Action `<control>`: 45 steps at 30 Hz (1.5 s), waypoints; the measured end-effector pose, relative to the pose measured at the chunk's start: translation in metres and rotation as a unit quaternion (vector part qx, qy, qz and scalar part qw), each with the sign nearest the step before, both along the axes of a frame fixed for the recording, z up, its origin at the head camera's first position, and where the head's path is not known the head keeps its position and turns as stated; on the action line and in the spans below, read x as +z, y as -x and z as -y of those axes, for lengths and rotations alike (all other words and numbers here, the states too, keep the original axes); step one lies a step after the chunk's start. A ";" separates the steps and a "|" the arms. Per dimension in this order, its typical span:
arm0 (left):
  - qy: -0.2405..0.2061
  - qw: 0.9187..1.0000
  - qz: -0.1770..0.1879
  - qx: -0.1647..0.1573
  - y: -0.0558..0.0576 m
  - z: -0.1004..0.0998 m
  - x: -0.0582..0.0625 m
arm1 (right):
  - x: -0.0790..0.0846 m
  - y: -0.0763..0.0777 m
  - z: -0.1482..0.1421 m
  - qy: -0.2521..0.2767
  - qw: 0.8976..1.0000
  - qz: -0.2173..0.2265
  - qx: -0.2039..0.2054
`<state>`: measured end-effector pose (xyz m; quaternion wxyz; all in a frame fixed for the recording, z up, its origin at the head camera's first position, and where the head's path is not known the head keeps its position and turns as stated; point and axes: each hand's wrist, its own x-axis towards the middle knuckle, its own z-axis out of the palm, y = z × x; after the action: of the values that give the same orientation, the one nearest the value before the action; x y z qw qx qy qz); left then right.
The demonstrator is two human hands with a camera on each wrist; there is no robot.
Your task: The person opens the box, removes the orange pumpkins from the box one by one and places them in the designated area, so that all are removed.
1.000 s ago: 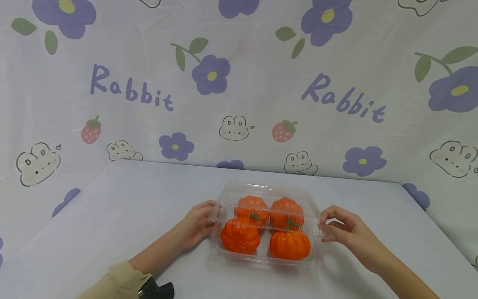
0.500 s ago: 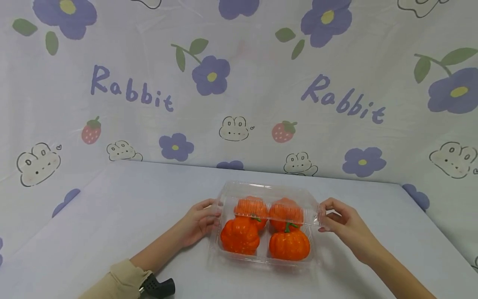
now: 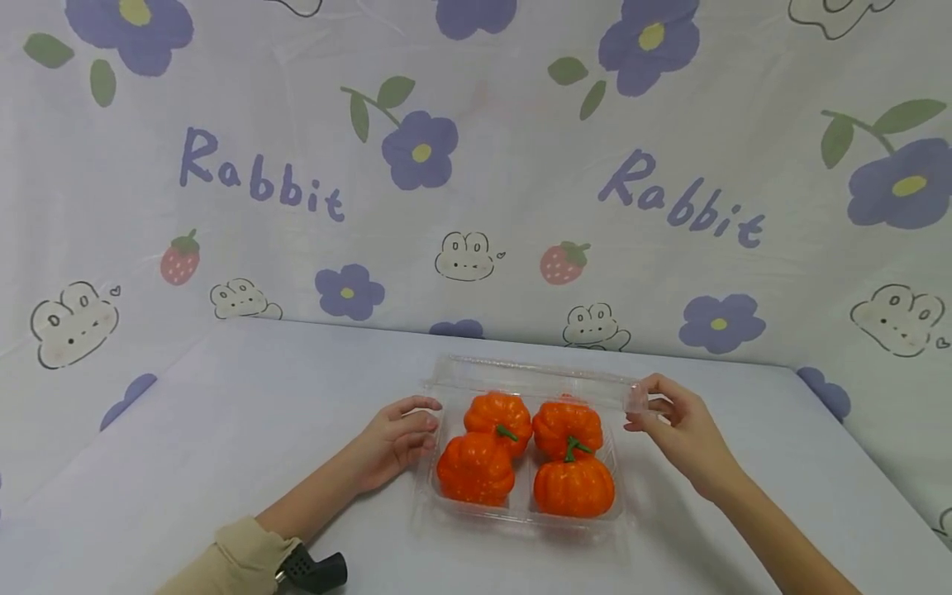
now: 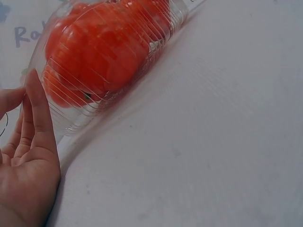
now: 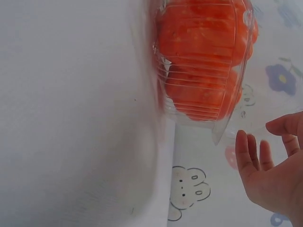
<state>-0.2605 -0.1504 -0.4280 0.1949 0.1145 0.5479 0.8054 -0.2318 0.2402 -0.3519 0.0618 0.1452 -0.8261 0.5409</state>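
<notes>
A clear plastic clamshell box (image 3: 521,518) sits on the white table in the head view. Several small orange pumpkins (image 3: 574,487), some with green stems showing, fill its base. Its hinged clear lid (image 3: 535,378) is tilted up toward the back. At the lid's right corner, my right hand (image 3: 687,434) holds the edge between thumb and fingers. My left hand (image 3: 390,442) stays at the box's left side, fingertips right at the rim and fingers fairly straight. Ribbed side walls show in both wrist views, with pumpkins (image 4: 97,47) behind them.
The box stands on a white tabletop (image 3: 283,397) that runs back to a patterned cloth backdrop (image 3: 476,198). A black device (image 3: 316,572) sits at the left sleeve's cuff (image 3: 249,554).
My right hand has risen and moved back, swinging the lid up and away from the front pumpkins. The left hand and the base have hardly moved.
</notes>
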 end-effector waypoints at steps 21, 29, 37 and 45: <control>-0.011 1.000 -0.011 -0.004 0.000 0.000 -0.002 | -0.003 0.032 0.012 -0.018 0.995 -0.089 -0.035; -0.019 1.000 -0.018 -0.013 -0.002 0.000 0.001 | -0.004 0.040 0.013 -0.058 0.993 -0.090 -0.044; -0.020 1.000 -0.012 -0.013 -0.003 -0.001 0.001 | -0.006 0.050 0.013 -0.063 0.994 -0.085 -0.039; -0.023 1.000 -0.012 -0.015 -0.001 0.000 0.000 | -0.008 0.053 0.013 -0.045 0.997 -0.057 -0.036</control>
<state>-0.2594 -0.1503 -0.4283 0.1976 0.1366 0.5298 0.8134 -0.2851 0.2269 -0.3597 0.1216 0.1483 -0.8493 0.4918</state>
